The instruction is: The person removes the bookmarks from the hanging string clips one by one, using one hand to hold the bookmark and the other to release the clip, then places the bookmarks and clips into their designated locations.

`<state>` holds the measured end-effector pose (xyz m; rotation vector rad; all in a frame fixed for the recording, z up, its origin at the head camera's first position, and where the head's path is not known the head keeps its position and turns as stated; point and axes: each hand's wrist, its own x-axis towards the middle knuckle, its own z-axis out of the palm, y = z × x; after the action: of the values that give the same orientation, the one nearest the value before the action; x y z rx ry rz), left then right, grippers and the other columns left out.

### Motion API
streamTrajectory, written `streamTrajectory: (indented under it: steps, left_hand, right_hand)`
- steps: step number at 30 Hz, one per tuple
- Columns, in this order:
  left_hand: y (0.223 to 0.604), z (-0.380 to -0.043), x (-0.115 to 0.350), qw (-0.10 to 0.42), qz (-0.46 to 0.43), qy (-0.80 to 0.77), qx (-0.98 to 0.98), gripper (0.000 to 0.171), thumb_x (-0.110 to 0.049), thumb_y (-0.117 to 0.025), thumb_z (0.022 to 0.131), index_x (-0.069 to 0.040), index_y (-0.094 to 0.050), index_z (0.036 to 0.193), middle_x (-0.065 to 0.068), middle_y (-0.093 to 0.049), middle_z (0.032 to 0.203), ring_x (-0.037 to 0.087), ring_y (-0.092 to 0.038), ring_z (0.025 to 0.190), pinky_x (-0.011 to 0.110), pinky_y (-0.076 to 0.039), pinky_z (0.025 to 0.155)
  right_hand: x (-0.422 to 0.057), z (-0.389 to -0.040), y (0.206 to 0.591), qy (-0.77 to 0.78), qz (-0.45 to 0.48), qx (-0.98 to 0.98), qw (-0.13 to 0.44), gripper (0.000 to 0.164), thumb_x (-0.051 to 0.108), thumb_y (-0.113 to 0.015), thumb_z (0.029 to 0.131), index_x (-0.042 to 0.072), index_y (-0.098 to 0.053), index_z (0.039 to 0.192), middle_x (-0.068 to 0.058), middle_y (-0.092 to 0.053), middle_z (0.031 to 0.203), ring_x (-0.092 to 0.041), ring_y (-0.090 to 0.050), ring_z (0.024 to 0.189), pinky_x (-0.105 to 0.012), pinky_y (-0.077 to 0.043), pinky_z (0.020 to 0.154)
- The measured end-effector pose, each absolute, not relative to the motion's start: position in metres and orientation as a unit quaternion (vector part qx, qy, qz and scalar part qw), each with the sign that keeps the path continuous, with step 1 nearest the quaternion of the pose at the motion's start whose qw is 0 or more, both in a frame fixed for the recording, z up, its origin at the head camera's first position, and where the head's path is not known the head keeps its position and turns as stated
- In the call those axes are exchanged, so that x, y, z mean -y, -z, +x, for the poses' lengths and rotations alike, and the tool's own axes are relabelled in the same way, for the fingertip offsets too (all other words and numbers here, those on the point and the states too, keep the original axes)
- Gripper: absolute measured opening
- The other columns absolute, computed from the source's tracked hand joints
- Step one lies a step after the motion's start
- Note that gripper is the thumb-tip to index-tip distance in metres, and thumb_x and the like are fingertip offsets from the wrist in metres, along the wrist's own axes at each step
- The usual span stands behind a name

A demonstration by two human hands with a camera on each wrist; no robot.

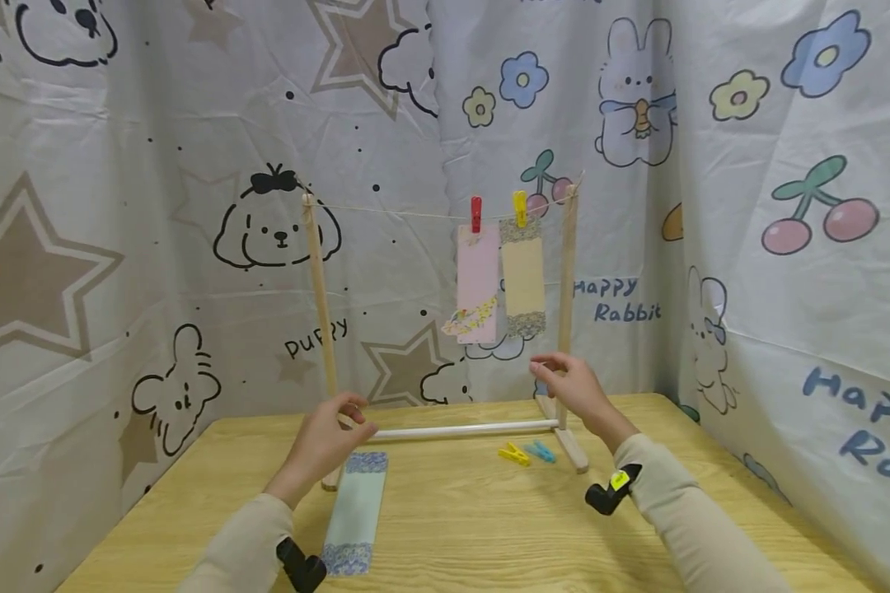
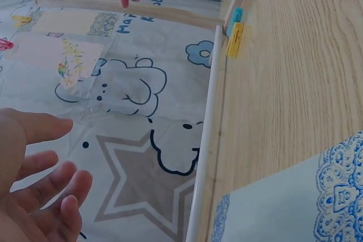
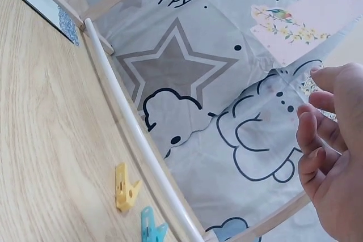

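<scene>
My left hand [image 1: 335,435] hovers by the left post of a small wooden drying rack, its loosely bent fingers holding nothing. Just below it, a pale green card with blue lace-pattern ends [image 1: 356,512] lies flat on the table. In front of the right post, my right hand [image 1: 569,380] is raised with nothing in its fingers. Above it a yellow clothespin [image 1: 520,209] holds a cream card [image 1: 523,276] on the string, and a red clothespin [image 1: 476,214] holds a pink flowered card [image 1: 478,280] beside it. A yellow clothespin [image 3: 126,187] and a blue clothespin [image 3: 152,226] lie on the table.
The rack has a left wooden post [image 1: 319,296], a right wooden post [image 1: 567,305] and a white lower bar [image 1: 467,429]. A thin string [image 1: 393,212] joins the post tops. Printed curtains [image 1: 193,329] surround the wooden table [image 1: 460,519] at the back and sides.
</scene>
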<state>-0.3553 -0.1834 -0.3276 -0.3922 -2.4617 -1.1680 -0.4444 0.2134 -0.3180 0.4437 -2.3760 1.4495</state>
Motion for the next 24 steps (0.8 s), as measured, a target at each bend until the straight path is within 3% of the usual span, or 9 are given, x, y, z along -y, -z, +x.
streamTrajectory:
  steps: [10, 17, 24]
  left_hand:
    - [0.319, -0.368, 0.17, 0.196, -0.173, 0.432, 0.863, 0.037, -0.012, -0.081, 0.091, -0.003, -0.067, 0.125, 0.009, -0.067, 0.104, 0.023, -0.065, 0.09, 0.037, -0.059, 0.074]
    - [0.31, -0.377, 0.156, 0.202, -0.161, 0.448, 0.856, 0.043, -0.014, -0.081, 0.092, -0.005, -0.065, 0.131, 0.008, -0.065, 0.11, 0.025, -0.065, 0.099, 0.043, -0.058, 0.082]
    - [0.303, -0.385, 0.144, 0.193, -0.168, 0.465, 0.847, 0.046, -0.017, -0.082, 0.091, -0.007, -0.064, 0.132, 0.009, -0.064, 0.114, 0.025, -0.062, 0.1, 0.042, -0.057, 0.081]
  right_hand:
    - [-0.217, -0.445, 0.299, -0.546, 0.163, 0.802, 0.18, 0.039, 0.027, -0.063, 0.106, 0.0, -0.064, 0.134, -0.015, -0.069, 0.111, -0.022, -0.059, 0.074, -0.026, -0.052, 0.061]
    - [-0.215, -0.446, 0.28, -0.549, 0.171, 0.797, 0.183, 0.045, 0.033, -0.062, 0.106, 0.001, -0.061, 0.138, -0.018, -0.068, 0.118, -0.019, -0.057, 0.074, -0.027, -0.048, 0.06]
    - [-0.213, -0.453, 0.253, -0.553, 0.186, 0.789, 0.191, 0.046, 0.033, -0.062, 0.106, 0.002, -0.06, 0.141, -0.026, -0.065, 0.124, -0.013, -0.055, 0.07, -0.022, -0.044, 0.056]
